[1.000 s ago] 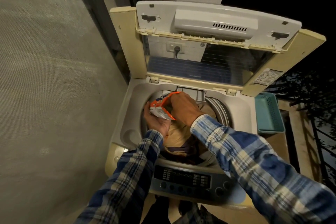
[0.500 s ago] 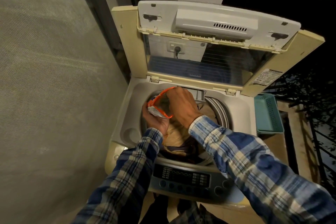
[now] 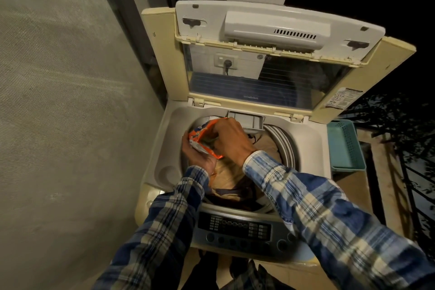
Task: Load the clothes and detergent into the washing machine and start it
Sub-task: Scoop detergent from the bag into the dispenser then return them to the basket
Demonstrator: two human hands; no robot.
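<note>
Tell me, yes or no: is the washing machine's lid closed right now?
No, the lid stands raised behind the drum, leaving the clothes inside exposed.

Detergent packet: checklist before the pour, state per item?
1. Lid raised clear of the drum: ok.
2. Clothes loaded in the drum: ok.
3. Detergent packet held over the drum, left hand gripping its lower end: ok.
4. Packet torn open: cannot tell; right hand pinches and covers its top.
5. Dispenser drawer at the rear rim empty: cannot tell.
6. Control panel powered: cannot tell.
</note>
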